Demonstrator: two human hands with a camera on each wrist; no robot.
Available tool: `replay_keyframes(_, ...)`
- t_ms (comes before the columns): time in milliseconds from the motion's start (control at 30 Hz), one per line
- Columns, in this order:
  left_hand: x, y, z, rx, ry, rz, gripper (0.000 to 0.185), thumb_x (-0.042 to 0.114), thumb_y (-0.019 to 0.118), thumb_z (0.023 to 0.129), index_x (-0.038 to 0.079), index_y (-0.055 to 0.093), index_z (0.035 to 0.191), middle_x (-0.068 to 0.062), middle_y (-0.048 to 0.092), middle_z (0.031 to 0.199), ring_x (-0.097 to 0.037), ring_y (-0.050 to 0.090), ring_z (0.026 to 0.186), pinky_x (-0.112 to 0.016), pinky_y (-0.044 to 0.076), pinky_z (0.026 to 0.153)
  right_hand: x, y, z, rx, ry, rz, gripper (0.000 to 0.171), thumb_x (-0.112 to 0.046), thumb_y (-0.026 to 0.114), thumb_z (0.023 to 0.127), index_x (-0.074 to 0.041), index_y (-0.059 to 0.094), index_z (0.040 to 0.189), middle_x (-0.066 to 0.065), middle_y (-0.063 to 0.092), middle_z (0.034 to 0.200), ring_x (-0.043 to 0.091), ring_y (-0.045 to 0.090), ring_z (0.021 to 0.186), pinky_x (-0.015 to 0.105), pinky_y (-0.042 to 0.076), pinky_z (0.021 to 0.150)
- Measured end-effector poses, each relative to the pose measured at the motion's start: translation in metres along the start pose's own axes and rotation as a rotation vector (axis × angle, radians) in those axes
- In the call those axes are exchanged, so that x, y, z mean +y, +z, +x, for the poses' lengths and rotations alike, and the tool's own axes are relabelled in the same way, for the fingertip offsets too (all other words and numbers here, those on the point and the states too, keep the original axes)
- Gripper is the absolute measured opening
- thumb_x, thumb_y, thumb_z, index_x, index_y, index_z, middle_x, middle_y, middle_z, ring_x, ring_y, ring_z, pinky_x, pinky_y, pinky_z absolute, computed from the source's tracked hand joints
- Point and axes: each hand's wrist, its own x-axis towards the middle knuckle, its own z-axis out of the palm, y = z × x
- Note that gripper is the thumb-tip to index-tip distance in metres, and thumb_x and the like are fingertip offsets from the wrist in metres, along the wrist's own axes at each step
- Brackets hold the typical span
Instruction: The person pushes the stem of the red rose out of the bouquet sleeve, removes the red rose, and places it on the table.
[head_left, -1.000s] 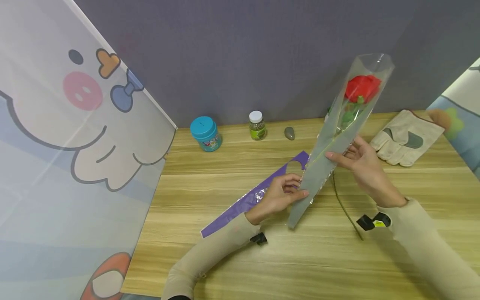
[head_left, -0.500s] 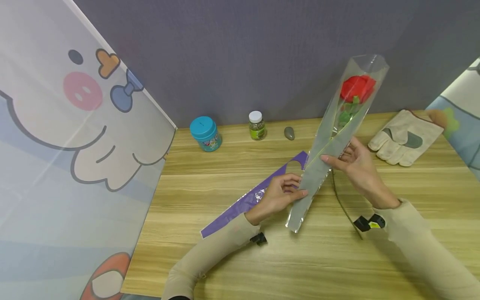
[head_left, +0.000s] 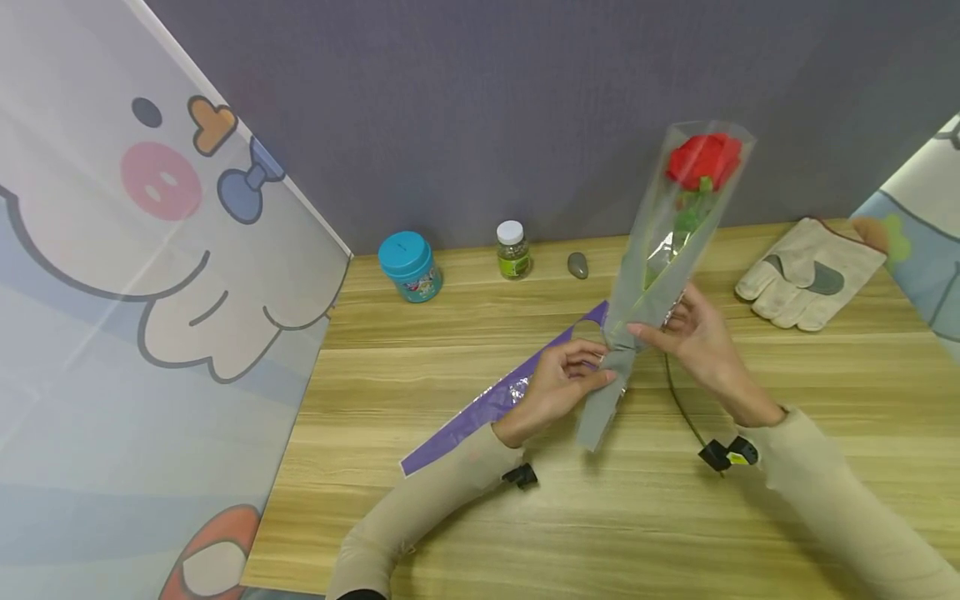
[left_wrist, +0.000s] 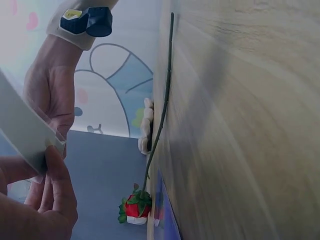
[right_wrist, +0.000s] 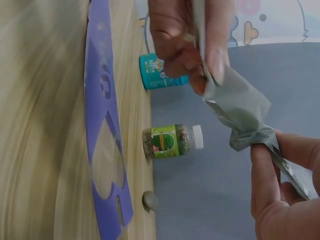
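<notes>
A red rose (head_left: 705, 162) stands inside a grey flower sleeve (head_left: 660, 292) with a clear front, held up over the table and leaning right. My left hand (head_left: 558, 383) pinches the sleeve's narrow lower part between thumb and fingers. Just above, my right hand (head_left: 697, 346) grips it with the thumb in front and fingers behind. Between the hands the sleeve is creased and bunched, plain in the right wrist view (right_wrist: 245, 135). A second rose lies on the table; its red head (left_wrist: 137, 205) and long green stem (left_wrist: 165, 95) show in the left wrist view.
Left of the hands lies a purple flower sleeve (head_left: 480, 417) with a heart-shaped window. Along the back stand a blue-lidded tub (head_left: 411, 267) and a small white-capped jar (head_left: 513, 250), beside a grey stone (head_left: 577, 265). Work gloves (head_left: 813, 275) lie at the right.
The wrapped rose has swung left and more upright. My right hand has moved left and closer to my left hand, and the sleeve has become creased between them.
</notes>
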Motion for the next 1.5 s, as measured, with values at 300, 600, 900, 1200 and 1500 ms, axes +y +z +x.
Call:
replay_keyframes(300, 0.001, -0.001, -0.001, 0.051, -0.027, -0.074, 0.028, 0.003, 0.076, 0.092, 0.0, 0.071, 0.119, -0.024, 0.073, 0.114, -0.003, 0.068, 0.087, -0.019, 0.057, 0.079, 0.006, 0.013, -0.002, 0.008, -0.039, -0.058, 0.078, 0.009, 0.077, 0.088, -0.008, 0.041, 0.156, -0.022, 0.065, 0.124, -0.002, 0.069, 0.104, 0.016, 0.059, 0.083)
replay_keyframes(600, 0.001, -0.003, 0.0, 0.047, -0.041, -0.076, 0.028, 0.005, 0.077, 0.093, 0.0, 0.071, 0.12, -0.025, 0.073, 0.114, -0.002, 0.069, 0.086, -0.019, 0.058, 0.078, 0.011, 0.02, -0.005, 0.008, -0.048, -0.111, 0.077, 0.006, 0.077, 0.09, -0.006, 0.04, 0.156, -0.027, 0.062, 0.124, -0.006, 0.068, 0.104, 0.016, 0.059, 0.083)
replay_keyframes(900, -0.002, -0.007, -0.001, -0.004, 0.001, -0.001, 0.033, 0.011, 0.078, 0.093, 0.006, 0.07, 0.124, -0.018, 0.076, 0.116, -0.001, 0.068, 0.092, -0.023, 0.06, 0.084, 0.009, 0.012, -0.003, 0.034, 0.003, -0.067, 0.065, 0.003, 0.075, 0.092, -0.009, 0.046, 0.149, -0.027, 0.068, 0.117, -0.004, 0.071, 0.097, 0.016, 0.06, 0.079)
replay_keyframes(1200, -0.004, -0.008, -0.003, -0.065, -0.054, 0.013, 0.041, 0.001, 0.078, 0.09, -0.003, 0.066, 0.129, -0.029, 0.074, 0.108, -0.005, 0.065, 0.079, -0.014, 0.055, 0.072, -0.001, -0.003, 0.003, 0.11, -0.02, 0.172, 0.06, 0.011, 0.074, 0.089, -0.017, 0.056, 0.138, -0.013, 0.073, 0.118, 0.001, 0.072, 0.099, 0.012, 0.058, 0.082)
replay_keyframes(1500, -0.005, -0.01, -0.005, -0.069, -0.106, 0.033, 0.045, 0.006, 0.08, 0.089, -0.001, 0.066, 0.131, -0.011, 0.072, 0.103, -0.001, 0.065, 0.082, -0.015, 0.056, 0.077, -0.005, -0.003, 0.004, 0.122, -0.027, 0.241, 0.054, 0.012, 0.073, 0.09, -0.018, 0.059, 0.133, -0.011, 0.075, 0.115, 0.002, 0.073, 0.096, 0.014, 0.059, 0.078)
